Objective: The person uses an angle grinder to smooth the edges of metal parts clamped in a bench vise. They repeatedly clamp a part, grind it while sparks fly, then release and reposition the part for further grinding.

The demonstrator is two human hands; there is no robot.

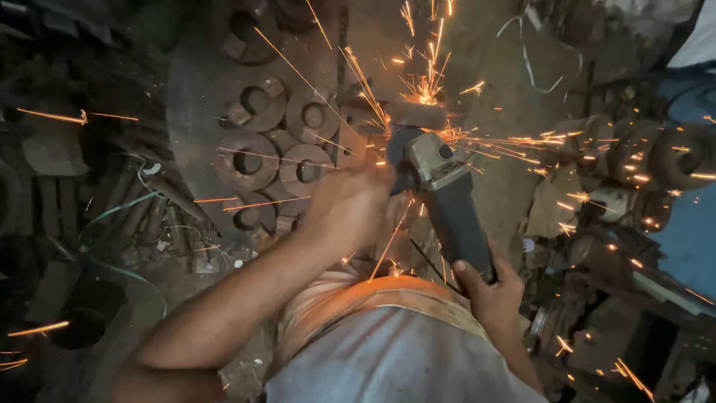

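Angle grinder (440, 186) throwing sparks (425, 89) onto a metal piece (418, 113); right hand (485, 287) grip closed on its body, left hand (350, 205) grip closed near its head.

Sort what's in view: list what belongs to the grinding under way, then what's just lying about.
In use: angle grinder, left hand, right hand, metal piece being ground, sparks.

Lying about: ring-shaped metal parts, green wire, round parts at right.

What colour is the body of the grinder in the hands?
The grinder has a dark blue-grey body with a lighter metal head, seen in the head view.
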